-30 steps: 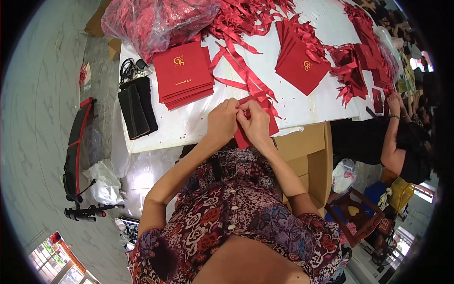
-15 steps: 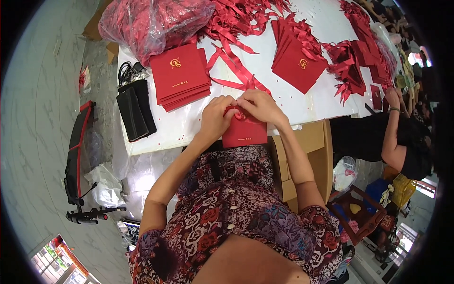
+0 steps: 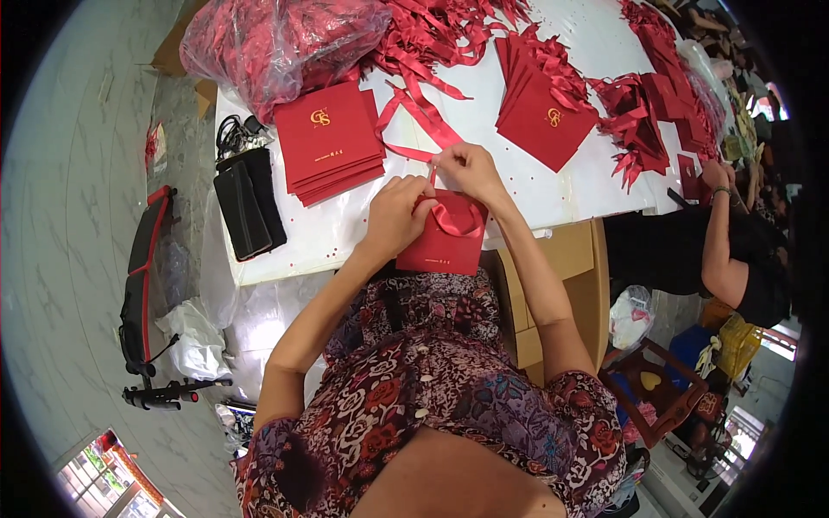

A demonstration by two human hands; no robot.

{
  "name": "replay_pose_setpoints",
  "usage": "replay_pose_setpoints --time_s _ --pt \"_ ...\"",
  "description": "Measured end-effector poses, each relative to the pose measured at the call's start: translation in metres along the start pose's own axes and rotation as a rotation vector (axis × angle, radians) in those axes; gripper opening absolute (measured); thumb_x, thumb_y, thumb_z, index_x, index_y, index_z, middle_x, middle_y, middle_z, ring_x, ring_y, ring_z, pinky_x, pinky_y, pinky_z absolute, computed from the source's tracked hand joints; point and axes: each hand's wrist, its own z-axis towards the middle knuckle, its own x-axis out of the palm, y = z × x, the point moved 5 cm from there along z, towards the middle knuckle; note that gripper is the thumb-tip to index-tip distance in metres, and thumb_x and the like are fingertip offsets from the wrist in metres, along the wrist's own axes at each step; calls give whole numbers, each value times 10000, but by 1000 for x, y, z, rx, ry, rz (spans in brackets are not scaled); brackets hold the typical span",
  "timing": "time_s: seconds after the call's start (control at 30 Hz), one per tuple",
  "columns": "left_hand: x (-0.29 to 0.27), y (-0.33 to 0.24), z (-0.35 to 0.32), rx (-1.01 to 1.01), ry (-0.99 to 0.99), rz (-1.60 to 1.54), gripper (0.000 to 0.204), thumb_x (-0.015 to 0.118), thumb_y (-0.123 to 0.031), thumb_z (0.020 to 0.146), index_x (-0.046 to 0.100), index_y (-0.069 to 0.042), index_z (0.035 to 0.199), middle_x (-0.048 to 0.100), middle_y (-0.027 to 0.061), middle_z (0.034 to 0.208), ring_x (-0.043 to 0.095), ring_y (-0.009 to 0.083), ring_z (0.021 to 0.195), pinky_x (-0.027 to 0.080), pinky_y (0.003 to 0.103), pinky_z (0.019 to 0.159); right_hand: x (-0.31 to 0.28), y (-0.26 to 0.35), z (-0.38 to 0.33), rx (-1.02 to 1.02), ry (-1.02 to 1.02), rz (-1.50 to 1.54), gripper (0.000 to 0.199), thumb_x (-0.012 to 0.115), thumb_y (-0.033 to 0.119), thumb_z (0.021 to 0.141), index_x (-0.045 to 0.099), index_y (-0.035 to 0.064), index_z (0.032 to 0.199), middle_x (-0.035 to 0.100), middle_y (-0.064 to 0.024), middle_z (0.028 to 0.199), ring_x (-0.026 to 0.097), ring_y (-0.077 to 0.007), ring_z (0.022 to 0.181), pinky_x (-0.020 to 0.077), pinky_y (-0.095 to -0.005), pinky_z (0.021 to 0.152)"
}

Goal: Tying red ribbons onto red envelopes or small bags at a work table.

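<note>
A small red paper bag (image 3: 439,249) rests at the table's front edge, close against my body. A loop of glossy red ribbon (image 3: 459,223) lies across its upper part. My left hand (image 3: 399,211) is closed on the bag's top left corner, thumb and fingers pinching it where the ribbon comes through. Just beyond the bag, my right hand (image 3: 471,174) pinches the ribbon's end, which stretches between the two hands. Left of them lies a stack of flat red bags (image 3: 332,138) with gold print.
A clear plastic sack (image 3: 285,52) of red ribbons and a loose ribbon pile (image 3: 432,34) lie at the back. Fanned bags with ribbons (image 3: 548,116) are to the right. A black phone (image 3: 242,207) sits left. A cardboard box (image 3: 561,259) stands below the edge; another person's arm (image 3: 724,233) is far right.
My right hand has moved up and away from the left, drawing the ribbon end out. The bag has shifted slightly left and its ribbon loop now shows more openly.
</note>
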Motion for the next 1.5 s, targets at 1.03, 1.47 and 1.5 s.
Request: replay_pose_setpoints --time_s 1.03,1.47,1.5 --pt "55 69 15 -524 -105 -457 94 657 -108 918 639 -16 920 631 -2 731 566 56 647 444 217 601 -30 6 -33 -217 -366 -183 148 650 142 879 588 13 917 655 -174 903 656 -354 786 512 -426 702" --pt "49 55 14 -567 -79 -504 66 633 -73 929 642 -10 944 652 6 781 571 53 675 452 211 623 -32 0 -14 -251 -449 -382 233 721 211 879 628 -3 871 679 -127 786 672 -277 719 526 -384 657" --pt "51 59 14 -570 -82 -505 66 633 -73 929 642 -10 944 652 6 781 571 53 675 452 211 623 -31 3 -19 -251 -445 -383 233 721 211 879 628 -3 871 679 -127 786 672 -277 719 526 -384 657"
